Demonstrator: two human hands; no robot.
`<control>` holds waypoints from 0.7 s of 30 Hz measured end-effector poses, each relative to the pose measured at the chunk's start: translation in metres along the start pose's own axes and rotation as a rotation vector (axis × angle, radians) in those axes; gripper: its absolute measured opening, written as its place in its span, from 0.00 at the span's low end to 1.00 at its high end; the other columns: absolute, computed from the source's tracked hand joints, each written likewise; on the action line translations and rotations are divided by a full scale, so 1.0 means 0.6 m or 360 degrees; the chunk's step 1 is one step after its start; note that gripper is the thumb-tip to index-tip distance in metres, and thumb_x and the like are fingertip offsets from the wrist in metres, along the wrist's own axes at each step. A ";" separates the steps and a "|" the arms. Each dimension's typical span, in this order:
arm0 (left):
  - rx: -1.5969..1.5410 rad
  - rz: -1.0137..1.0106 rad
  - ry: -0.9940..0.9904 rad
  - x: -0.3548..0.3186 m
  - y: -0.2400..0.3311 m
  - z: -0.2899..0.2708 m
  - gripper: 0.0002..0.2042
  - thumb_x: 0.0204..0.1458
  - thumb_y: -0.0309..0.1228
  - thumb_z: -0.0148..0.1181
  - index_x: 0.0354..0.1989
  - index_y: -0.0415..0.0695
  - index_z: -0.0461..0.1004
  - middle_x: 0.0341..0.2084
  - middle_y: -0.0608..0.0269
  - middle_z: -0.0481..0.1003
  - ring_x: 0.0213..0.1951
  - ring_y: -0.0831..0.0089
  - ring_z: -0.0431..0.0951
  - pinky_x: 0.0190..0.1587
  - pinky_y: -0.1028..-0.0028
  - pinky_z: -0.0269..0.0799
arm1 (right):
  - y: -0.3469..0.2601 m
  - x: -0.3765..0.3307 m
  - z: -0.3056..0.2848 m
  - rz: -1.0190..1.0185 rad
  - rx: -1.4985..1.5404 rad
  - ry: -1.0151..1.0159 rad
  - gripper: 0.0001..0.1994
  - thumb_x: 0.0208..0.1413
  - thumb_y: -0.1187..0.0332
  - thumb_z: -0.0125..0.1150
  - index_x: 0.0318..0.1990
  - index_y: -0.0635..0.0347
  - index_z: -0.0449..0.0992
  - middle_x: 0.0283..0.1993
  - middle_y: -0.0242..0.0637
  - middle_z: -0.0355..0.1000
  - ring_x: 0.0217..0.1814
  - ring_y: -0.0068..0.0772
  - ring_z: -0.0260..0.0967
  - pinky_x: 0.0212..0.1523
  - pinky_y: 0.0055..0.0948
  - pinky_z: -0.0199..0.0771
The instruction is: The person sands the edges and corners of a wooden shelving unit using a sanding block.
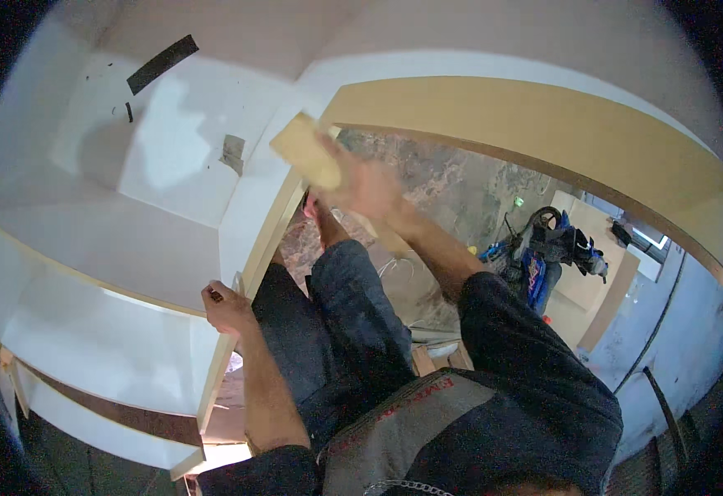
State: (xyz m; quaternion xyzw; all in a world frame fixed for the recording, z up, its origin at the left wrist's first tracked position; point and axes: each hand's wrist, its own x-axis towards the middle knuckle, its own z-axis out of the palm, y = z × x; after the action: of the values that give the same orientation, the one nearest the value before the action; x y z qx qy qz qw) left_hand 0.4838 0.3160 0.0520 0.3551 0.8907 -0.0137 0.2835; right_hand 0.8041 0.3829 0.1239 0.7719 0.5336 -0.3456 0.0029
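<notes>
My right hand [361,183] is blurred and raised, and it grips a pale yellow block [306,150] pressed against the front edge of a white cabinet panel [254,223]. Lower down, my left hand [225,306] holds the same upright panel edge with fingers curled around it. The cabinet interior [163,157] is white with shelves on the left. A tan curved-looking board [543,124] runs above and to the right of my right hand.
My dark trousers and a foot [316,207] show below the hands. A blue and black power tool [547,248] sits on the floor at right, near leaning boards [601,281]. Wood offcuts [440,355] lie by my leg. Dark tape [161,63] marks the cabinet back.
</notes>
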 end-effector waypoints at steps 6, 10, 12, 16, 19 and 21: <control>0.0051 0.0094 0.0058 0.010 -0.015 0.011 0.21 0.63 0.51 0.49 0.40 0.47 0.80 0.33 0.54 0.83 0.37 0.47 0.81 0.40 0.51 0.73 | 0.033 0.015 0.005 -0.0266 -0.0171 -0.0093 0.50 0.49 0.33 0.64 0.77 0.31 0.48 0.33 0.59 0.78 0.37 0.61 0.80 0.40 0.51 0.81; 0.0017 0.0040 0.0059 0.000 -0.002 0.009 0.21 0.62 0.50 0.50 0.40 0.46 0.80 0.33 0.53 0.82 0.37 0.47 0.81 0.41 0.51 0.73 | 0.023 -0.005 0.026 -0.0083 -0.0226 -0.0092 0.50 0.49 0.32 0.63 0.77 0.32 0.49 0.34 0.58 0.78 0.38 0.60 0.80 0.41 0.51 0.81; -0.0027 0.0076 0.0130 0.000 -0.006 0.010 0.20 0.62 0.49 0.50 0.40 0.46 0.80 0.33 0.52 0.82 0.37 0.47 0.81 0.41 0.51 0.73 | 0.013 -0.010 0.023 -0.0293 -0.0277 -0.0063 0.50 0.49 0.32 0.63 0.77 0.33 0.50 0.35 0.58 0.79 0.38 0.60 0.80 0.41 0.51 0.81; 0.0030 0.0057 0.0035 0.001 -0.024 0.011 0.21 0.61 0.50 0.50 0.40 0.46 0.80 0.32 0.52 0.82 0.37 0.48 0.81 0.40 0.51 0.73 | 0.015 0.016 0.004 -0.0081 -0.0097 -0.0070 0.49 0.47 0.35 0.65 0.77 0.30 0.50 0.35 0.56 0.79 0.37 0.62 0.80 0.43 0.53 0.81; -0.0054 0.0068 0.0060 0.016 -0.024 0.022 0.22 0.61 0.52 0.49 0.40 0.46 0.80 0.33 0.53 0.82 0.35 0.46 0.81 0.40 0.50 0.73 | 0.018 0.000 0.028 -0.0103 -0.0129 0.0068 0.49 0.47 0.34 0.65 0.76 0.30 0.50 0.34 0.57 0.79 0.38 0.62 0.80 0.42 0.54 0.80; 0.0028 0.0083 0.0135 0.012 -0.030 0.025 0.22 0.61 0.52 0.49 0.39 0.46 0.80 0.32 0.55 0.82 0.35 0.48 0.81 0.39 0.52 0.73 | 0.014 -0.019 0.033 -0.0214 -0.0218 0.0069 0.49 0.47 0.33 0.64 0.76 0.31 0.51 0.33 0.57 0.79 0.38 0.62 0.80 0.41 0.54 0.80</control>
State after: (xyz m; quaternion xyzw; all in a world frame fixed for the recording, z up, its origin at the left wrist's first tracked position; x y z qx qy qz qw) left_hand 0.4756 0.3037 0.0329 0.3811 0.8921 0.0010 0.2427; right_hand 0.7983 0.3624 0.1116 0.7397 0.6064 -0.2909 0.0208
